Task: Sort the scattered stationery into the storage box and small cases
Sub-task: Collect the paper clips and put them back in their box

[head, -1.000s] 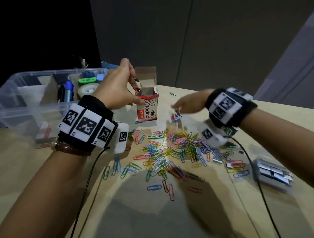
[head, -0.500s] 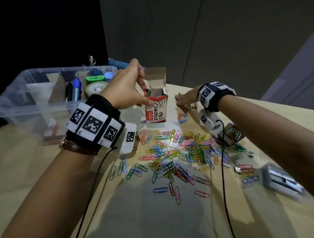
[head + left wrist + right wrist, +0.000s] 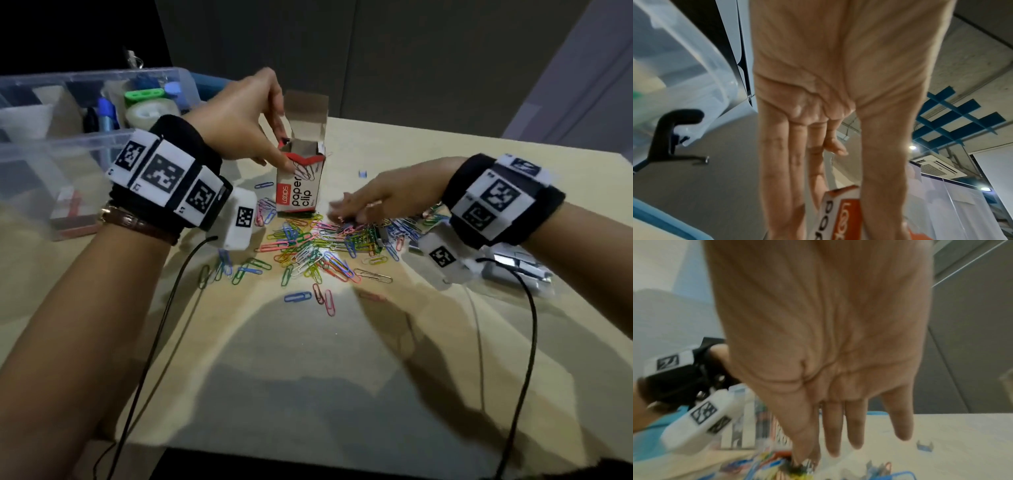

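The left hand (image 3: 239, 118) is raised, wrist bent, its thumb on the near face and its fingers (image 3: 795, 159) on the far side of the paper clip box (image 3: 300, 178), holding it upright on the worktop (image 3: 308, 359). The right hand (image 3: 383, 195) reaches in low from the right, palm down, thumb and forefinger together at the paper clips (image 3: 318, 246) (whether this grip holds one is blurred), the other fingers (image 3: 855, 423) straight. Both forearms are bare, each wrist in a black band with white marker tiles
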